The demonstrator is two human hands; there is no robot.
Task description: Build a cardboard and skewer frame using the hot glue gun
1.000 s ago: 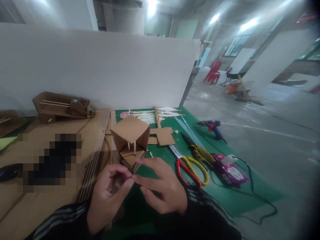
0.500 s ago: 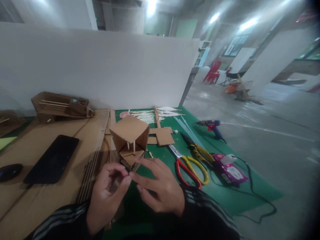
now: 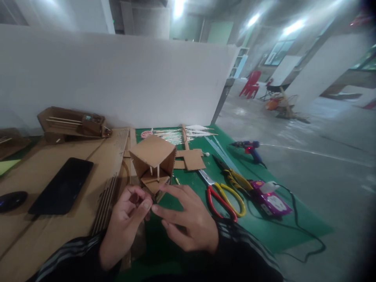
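Note:
A small cardboard box (image 3: 152, 150) with an open front and two thin sticks inside stands just beyond my hands. My left hand (image 3: 127, 221) is closed in a pinch, thumb against the curled index finger; whatever lies between them is too small or hidden to make out. Close by on the right, my right hand (image 3: 190, 221) has its fingers stretched out and spread, and I see nothing held in it. Its fingertips are near the box's lower front edge; whether they touch it I cannot tell.
Scissors (image 3: 221, 196), pliers (image 3: 232, 172), a purple power strip (image 3: 272, 199) and a glue gun (image 3: 248, 149) lie on the right of the green mat (image 3: 305, 223). Cardboard pieces (image 3: 194, 159) are behind. A black phone (image 3: 61, 186) and a mouse (image 3: 12, 201) rest on the left.
My left hand has drawn slightly to the left, so a small gap separates its thumb from my right fingertips. My right hand and the box have hardly moved.

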